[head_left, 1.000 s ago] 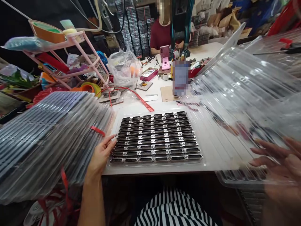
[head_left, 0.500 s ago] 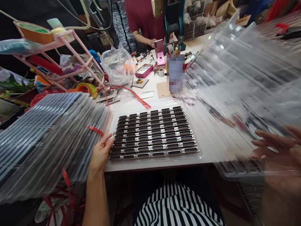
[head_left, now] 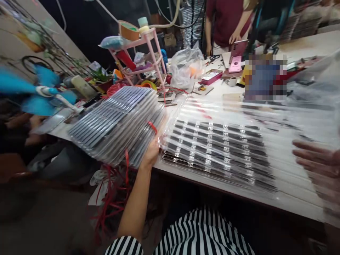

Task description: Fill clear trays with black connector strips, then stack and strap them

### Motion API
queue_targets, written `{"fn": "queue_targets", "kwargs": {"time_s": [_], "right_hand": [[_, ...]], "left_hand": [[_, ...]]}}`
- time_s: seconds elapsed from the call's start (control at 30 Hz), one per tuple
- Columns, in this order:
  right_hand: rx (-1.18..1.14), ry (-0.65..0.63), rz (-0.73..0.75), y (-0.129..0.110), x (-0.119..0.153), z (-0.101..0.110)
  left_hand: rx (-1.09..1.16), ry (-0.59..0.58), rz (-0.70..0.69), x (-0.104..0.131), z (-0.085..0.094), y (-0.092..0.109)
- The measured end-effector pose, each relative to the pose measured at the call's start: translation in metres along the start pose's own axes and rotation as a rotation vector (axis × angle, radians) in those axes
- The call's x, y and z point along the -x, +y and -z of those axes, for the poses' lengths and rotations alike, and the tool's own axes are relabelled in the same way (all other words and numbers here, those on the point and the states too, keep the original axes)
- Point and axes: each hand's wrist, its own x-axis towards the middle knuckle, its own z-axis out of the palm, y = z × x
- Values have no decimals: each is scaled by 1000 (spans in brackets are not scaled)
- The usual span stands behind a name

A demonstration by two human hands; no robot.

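Above D-sub connectors [head_left: 217, 150], a clear ribbed tray [head_left: 289, 166] is flanked by the right hand [head_left: 318, 161], fingers extended, and the left hand [head_left: 151, 153], its finger closure unclear; edge control seems needed.

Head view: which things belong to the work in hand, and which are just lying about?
Likely in use:
black-and-silver connector rows
clear ribbed plastic sheet over them
left hand
right hand
stacked clear plastic trays

Apparently lying about:
small white mug
pink phone stand
black scissors
pink rack
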Motion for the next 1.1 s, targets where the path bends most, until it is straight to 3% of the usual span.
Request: {"fn": "queue_targets", "kwargs": {"time_s": [0.1,0.2,0.3,0.4,0.47,0.53,0.6,0.67,0.73,0.8,0.93,1.1], "right_hand": [[-105,-70,-133,-14,16,-45],[-84,-110,-222,-18,16,-62],[35,-129,-191,-9,2,-52],[499,-113,11,8,-11,-37],[841,-95,275,19,-13,-34],[1028,-149,522,26,-11,-38],[1129,-263,658,28,-9,-44],[1222,-356,698,28,-10,-48],[1216,-444,709,27,-17,-42],[1111,-523,723,28,-25,-27],[898,-632,729,39,-33,11],[859,-625,716,53,-27,29]], "left_hand": [[36,-44,-3,0,8,2],[30,-89,-11,-1,11,2],[-13,-125,-28,-1,9,3],[-92,-125,-79,1,6,5],[-282,-104,-182,2,3,5],[-571,-85,-313,3,0,5],[-841,-57,-397,2,-3,4],[-1007,-32,-415,0,-5,6],[-1047,-67,-405,2,-3,10],[-1011,-188,-392,12,4,15],[-1020,-387,-453,53,20,12],[-1188,-179,-744,82,23,-27]]}}
